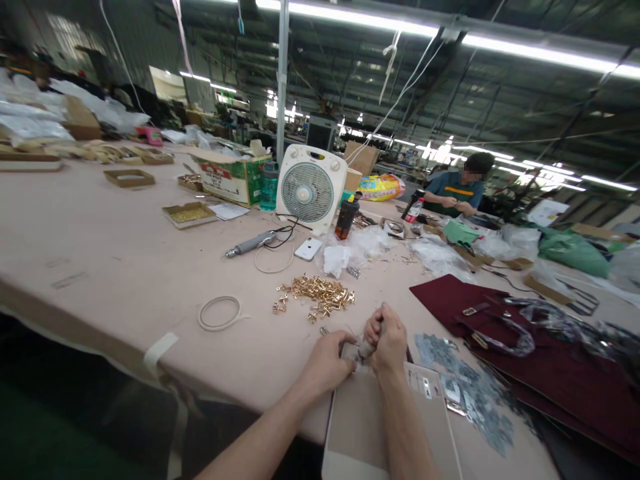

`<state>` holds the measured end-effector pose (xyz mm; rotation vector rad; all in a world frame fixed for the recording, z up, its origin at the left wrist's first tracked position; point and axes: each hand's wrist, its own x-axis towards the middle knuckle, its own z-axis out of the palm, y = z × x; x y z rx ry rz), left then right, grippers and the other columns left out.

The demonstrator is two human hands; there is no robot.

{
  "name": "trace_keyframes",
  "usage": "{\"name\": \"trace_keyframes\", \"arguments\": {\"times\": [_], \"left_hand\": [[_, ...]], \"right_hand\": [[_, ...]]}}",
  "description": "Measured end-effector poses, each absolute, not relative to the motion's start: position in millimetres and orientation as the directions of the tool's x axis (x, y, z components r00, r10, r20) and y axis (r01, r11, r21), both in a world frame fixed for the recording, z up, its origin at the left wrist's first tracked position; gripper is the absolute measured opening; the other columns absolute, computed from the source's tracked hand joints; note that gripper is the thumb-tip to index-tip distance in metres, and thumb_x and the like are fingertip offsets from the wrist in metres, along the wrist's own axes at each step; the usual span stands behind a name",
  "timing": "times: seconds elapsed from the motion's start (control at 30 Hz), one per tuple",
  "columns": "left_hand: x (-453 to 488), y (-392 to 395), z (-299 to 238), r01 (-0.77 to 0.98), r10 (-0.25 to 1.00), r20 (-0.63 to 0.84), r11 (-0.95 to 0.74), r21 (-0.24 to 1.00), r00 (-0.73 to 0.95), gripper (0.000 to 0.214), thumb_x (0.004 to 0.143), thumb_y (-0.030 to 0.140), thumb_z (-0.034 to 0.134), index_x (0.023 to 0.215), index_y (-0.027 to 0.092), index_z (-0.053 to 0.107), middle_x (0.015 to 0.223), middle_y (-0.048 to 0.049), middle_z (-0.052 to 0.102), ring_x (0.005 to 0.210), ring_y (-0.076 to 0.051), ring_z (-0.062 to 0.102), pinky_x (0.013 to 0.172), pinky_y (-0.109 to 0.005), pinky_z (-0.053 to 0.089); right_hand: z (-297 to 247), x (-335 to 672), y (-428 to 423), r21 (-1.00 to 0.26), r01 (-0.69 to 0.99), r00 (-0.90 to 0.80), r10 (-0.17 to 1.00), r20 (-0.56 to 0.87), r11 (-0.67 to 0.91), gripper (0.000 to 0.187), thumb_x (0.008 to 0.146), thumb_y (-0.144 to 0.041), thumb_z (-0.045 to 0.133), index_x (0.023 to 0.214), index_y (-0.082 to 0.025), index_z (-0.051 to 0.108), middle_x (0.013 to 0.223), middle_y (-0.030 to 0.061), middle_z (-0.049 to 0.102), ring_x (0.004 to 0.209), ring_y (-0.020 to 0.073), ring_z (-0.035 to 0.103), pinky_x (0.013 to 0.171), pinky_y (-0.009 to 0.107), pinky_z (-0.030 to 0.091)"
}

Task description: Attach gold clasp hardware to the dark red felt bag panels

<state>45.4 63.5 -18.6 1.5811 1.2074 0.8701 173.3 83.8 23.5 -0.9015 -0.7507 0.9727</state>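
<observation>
My right hand (386,339) is closed in a fist around a slim grey tool held upright, its tip pressed down on a beige flat piece (360,413) at the table's near edge. My left hand (327,363) pinches the top edge of that piece beside the tool's tip; what is between its fingers is too small to name. Just beyond my hands lies a pile of small gold metal fittings (320,295). Right of my hands is a scatter of several flat silver metal plates (470,390).
Dark red bag pieces (545,360) lie at the right. A white fan (310,188), a grey electric screwdriver (250,243), a phone (308,249), a roll of tape (219,312) and cardboard boxes (233,177) stand further back. Another person (460,188) works at the far right.
</observation>
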Motion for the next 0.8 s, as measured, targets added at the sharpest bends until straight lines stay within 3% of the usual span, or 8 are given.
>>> {"name": "trace_keyframes", "arguments": {"times": [0.47,0.7,0.8], "left_hand": [[41.8,63.7,-9.1,0.304,0.945,0.024,-0.129,0.944,0.326,0.046,0.065,0.011,0.067,0.107,0.022,0.079,0.103,-0.0022,0.080,0.092,-0.024,0.070,0.084,-0.033,0.053],[33.8,68.2,-13.7,0.199,0.889,0.102,-0.210,0.957,0.447,0.040,0.064,0.006,0.060,0.097,0.020,0.077,0.096,-0.0010,0.077,0.088,-0.020,0.068,0.079,-0.028,0.052],[30.7,65.2,-15.6,0.242,0.872,0.113,-0.254,0.936,0.477,0.030,0.064,0.010,0.067,0.092,0.019,0.075,0.091,-0.0008,0.072,0.084,-0.020,0.066,0.075,-0.027,0.051]], "right_hand": [[7.7,174.6,86.5,-0.904,-0.371,0.214,0.967,0.138,0.211,0.042,0.095,-0.052,0.064,0.069,-0.021,0.051,0.051,-0.0102,0.037,0.036,0.0060,0.030,0.034,0.016,0.024],[1.8,168.6,62.4,-0.921,-0.181,0.143,0.936,0.322,0.344,0.045,0.102,-0.047,0.056,0.066,-0.021,0.053,0.052,-0.0069,0.039,0.039,0.0082,0.032,0.039,0.022,0.021],[-5.6,164.2,45.8,-0.876,-0.032,0.138,0.871,0.472,0.480,0.045,0.102,-0.042,0.056,0.062,-0.021,0.054,0.055,-0.0030,0.045,0.047,0.0117,0.040,0.048,0.026,0.031]]}}
